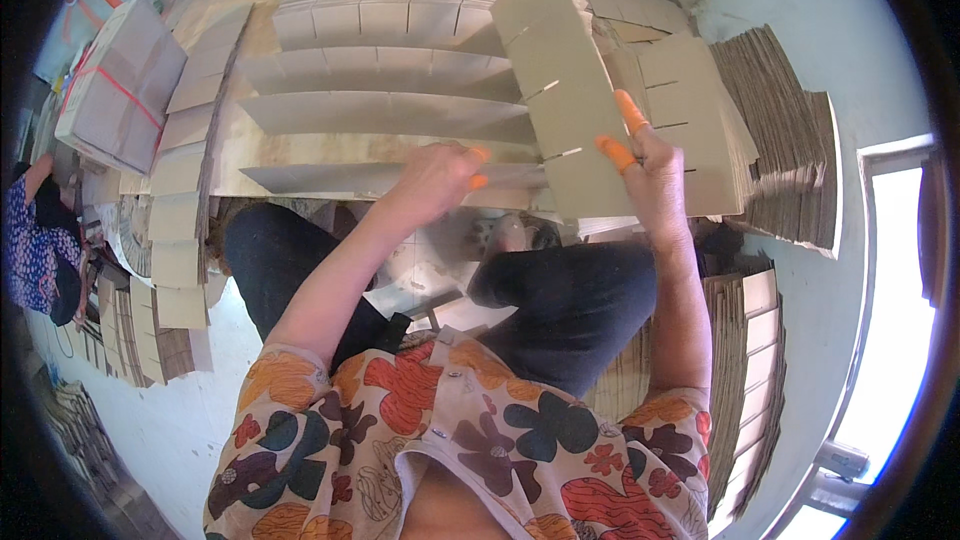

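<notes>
Here, a slotted cardboard sheet (560, 50) is being gripped along its right edge by the right hand (652, 162), orange-capped thumb being pressed to its face. The left hand (438, 183) is being held narrow, fingertips together at the front standing strip (340, 180); whether that strip is being pinched cannot be told. The sheet is being held tilted across the right ends of the strips; whether any slot is being engaged is being hidden. For good work, judging from this, the slots should be being squared to the strip ends, the sheet being guided without bending. Farther out, two more strips (385, 112) (385, 70) are being stood on edge on the worktop (310, 147), a slotted stack (365, 18) is being carried behind them, and a cardboard pile (688, 115) is being seen to the right.
</notes>
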The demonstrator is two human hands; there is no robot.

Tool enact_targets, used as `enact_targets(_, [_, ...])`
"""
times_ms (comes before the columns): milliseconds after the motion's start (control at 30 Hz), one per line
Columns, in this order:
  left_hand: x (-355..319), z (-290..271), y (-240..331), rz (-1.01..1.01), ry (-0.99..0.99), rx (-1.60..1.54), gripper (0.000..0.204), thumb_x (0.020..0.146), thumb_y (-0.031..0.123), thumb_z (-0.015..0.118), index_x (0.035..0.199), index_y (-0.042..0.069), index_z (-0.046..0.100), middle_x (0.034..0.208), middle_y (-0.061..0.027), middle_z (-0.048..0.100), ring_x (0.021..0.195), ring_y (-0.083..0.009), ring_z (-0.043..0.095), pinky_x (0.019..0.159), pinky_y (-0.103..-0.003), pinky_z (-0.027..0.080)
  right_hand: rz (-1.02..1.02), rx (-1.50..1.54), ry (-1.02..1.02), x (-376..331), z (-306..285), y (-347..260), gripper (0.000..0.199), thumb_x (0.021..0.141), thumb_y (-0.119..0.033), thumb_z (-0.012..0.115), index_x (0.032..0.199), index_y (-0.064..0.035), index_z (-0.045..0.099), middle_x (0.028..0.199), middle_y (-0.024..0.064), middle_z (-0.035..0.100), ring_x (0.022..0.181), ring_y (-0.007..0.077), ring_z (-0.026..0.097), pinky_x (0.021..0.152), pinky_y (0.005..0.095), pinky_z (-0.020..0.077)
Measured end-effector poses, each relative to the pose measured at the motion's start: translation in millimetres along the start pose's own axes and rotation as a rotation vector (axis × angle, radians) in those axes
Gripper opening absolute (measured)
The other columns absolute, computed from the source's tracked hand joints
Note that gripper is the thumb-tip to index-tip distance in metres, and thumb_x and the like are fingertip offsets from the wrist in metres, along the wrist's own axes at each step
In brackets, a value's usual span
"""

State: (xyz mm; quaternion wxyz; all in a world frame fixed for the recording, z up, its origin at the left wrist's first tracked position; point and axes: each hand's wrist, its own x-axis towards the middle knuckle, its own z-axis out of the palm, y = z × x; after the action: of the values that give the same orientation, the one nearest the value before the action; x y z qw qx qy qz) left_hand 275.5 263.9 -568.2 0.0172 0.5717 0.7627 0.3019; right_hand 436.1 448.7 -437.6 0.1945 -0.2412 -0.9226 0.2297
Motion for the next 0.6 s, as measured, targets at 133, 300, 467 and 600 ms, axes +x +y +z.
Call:
enact_targets(133, [5, 15, -2, 0.043, 0.035, -0.012, 0.027, 0.075, 0.018, 0.068, 0.100, 0.009, 0.062, 0.073, -0.0151, 0.063, 0.069, -0.0329, 0.062, 0.057, -0.043, 0.049, -0.051, 0.015, 0.011, 3, 7, -2, 0.050, 0.076, -0.002, 0.069, 0.124, -0.0036, 0.055, 0.075, 0.0185, 0.063, 0.057, 0.0110, 0.052, 0.057, 0.0265, 0.0466])
enact_targets(300, [10, 16, -1, -0.010, 0.007, -0.013, 0.019, 0.076, 0.013, 0.066, 0.094, 0.008, 0.065, 0.072, -0.0163, 0.063, 0.068, -0.0336, 0.063, 0.057, -0.043, 0.049, -0.066, 0.117, 0.039, 9, 10, 3, 0.053, 0.075, 0.000, 0.071, 0.125, -0.0044, 0.055, 0.065, -0.0016, 0.028, 0.055, 0.0062, 0.028, 0.050, 0.0196, 0.0275])
enact_targets(467, [11, 18, -1, -0.034, 0.029, -0.022, 0.015, 0.076, 0.012, 0.066, 0.090, 0.007, 0.067, 0.074, -0.0180, 0.064, 0.069, -0.0337, 0.063, 0.057, -0.043, 0.050, -0.108, 0.065, 0.042, 10, 18, 8, 0.052, 0.074, 0.000, 0.072, 0.123, -0.0037, 0.056, 0.064, -0.0042, 0.045, 0.055, 0.0053, 0.025, 0.047, 0.0186, 0.0283])
enact_targets(600, [12, 19, -2, -0.039, 0.040, -0.018, 0.014, 0.076, 0.012, 0.065, 0.089, 0.007, 0.067, 0.073, -0.0177, 0.063, 0.068, -0.0339, 0.062, 0.056, -0.043, 0.049, -0.076, 0.264, 0.045, 12, 24, 23, 0.049, 0.076, -0.003, 0.070, 0.123, -0.0027, 0.055, 0.064, 0.0166, 0.054, 0.055, 0.0102, 0.041, 0.053, 0.0254, 0.0430])
